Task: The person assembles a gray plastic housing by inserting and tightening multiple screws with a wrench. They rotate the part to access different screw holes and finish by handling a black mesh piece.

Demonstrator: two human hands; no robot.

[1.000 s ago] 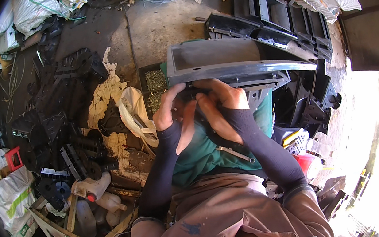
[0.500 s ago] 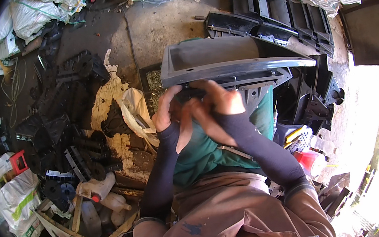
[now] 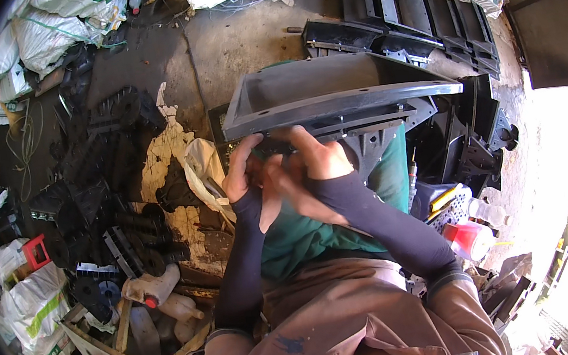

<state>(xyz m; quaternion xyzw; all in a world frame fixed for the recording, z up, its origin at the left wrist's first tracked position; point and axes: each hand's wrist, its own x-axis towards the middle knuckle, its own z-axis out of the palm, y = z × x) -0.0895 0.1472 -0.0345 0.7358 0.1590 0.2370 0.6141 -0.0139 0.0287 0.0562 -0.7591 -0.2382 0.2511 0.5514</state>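
Note:
A dark grey, trough-shaped part (image 3: 339, 103) with a long flanged rim lies across my lap, over green cloth (image 3: 388, 172). Several small bolts or pins show along its near underside, beside a black bracket (image 3: 368, 144) with holes. My left hand (image 3: 246, 171) is at the near left edge, its fingers bent up under the rim. Beside it, my right hand (image 3: 321, 159) curls its fingers toward the same spot. The thumbs come close together below. Both hands look closed, but the fingertips and whatever they hold are hidden under the rim or blurred.
Black frame parts (image 3: 392, 15) are stacked at the back right. Dark parts (image 3: 96, 179) cover the floor on the left. An open sack (image 3: 205, 169) stands by my left hand; a wooden crate with plastic bottles (image 3: 143, 329) is at lower left. A red-and-white container (image 3: 472, 239) sits right.
The trough-shaped part and both hands have shifted a little to the left. My fingers stay at the near left underside, and the view has turned slightly.

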